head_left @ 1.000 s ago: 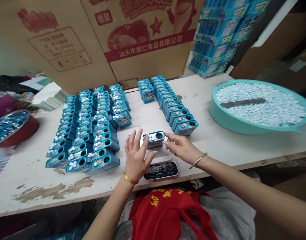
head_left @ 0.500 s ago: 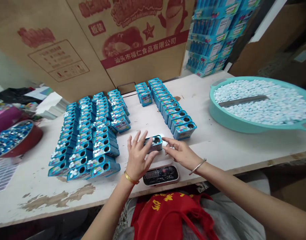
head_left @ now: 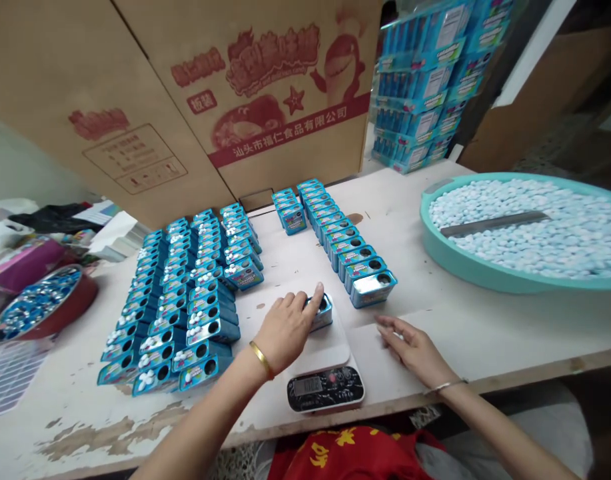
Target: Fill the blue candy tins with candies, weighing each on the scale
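A small blue candy tin with a round hole in its top stands on a white kitchen scale in front of me. My left hand is closed around the tin's left side, its thumb across the top near the hole; the other fingertips are partly hidden. The scale's display is lit, but I cannot read it surely. To the right of the scale, my right hand hovers over the table with thumb and fingers drawn together. Whatever it may hold is too small to make out.
Rows of blue tins, many topped with white candies, stand at left. Another row of tins runs behind the scale. A turquoise basin of white candies lies right, a red bowl far left. Cardboard backs the table.
My left hand has gone from spread fingers beside the tin to closing on it. My right hand has drawn away from the tin to the right. The view has tilted upward.
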`<action>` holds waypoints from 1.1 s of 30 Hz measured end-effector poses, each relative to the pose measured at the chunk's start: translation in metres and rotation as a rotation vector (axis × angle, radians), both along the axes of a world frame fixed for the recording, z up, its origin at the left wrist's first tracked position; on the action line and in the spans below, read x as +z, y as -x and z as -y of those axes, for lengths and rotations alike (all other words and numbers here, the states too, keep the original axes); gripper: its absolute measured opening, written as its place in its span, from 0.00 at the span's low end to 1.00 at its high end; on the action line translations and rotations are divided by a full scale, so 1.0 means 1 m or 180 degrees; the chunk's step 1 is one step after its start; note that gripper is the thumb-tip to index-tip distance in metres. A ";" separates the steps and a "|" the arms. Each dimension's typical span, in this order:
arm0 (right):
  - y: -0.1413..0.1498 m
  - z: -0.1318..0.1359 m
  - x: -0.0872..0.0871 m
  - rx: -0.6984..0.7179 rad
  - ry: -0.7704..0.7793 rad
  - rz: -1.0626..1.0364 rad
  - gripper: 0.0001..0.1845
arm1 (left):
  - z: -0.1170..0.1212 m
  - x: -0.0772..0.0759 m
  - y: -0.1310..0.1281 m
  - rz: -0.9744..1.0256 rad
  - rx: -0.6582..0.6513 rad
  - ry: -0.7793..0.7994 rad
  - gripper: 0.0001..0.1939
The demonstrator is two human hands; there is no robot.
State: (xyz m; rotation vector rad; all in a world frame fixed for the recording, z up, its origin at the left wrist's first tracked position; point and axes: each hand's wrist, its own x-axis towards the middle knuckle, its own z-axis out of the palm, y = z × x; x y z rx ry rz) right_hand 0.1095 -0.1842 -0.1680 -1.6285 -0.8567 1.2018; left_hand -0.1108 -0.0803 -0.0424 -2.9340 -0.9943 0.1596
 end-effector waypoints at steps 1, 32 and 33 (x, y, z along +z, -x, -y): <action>0.000 0.000 -0.002 0.0000 -0.0003 -0.0054 0.33 | -0.010 0.005 -0.001 0.0017 -0.0095 0.0168 0.32; 0.009 0.005 -0.023 -0.0417 -0.0237 0.0319 0.28 | -0.217 -0.017 -0.039 0.0602 0.1044 -0.0637 0.27; 0.009 0.006 -0.023 -0.0409 -0.0243 0.0345 0.28 | -0.208 -0.010 -0.028 0.0549 0.0989 -0.0586 0.26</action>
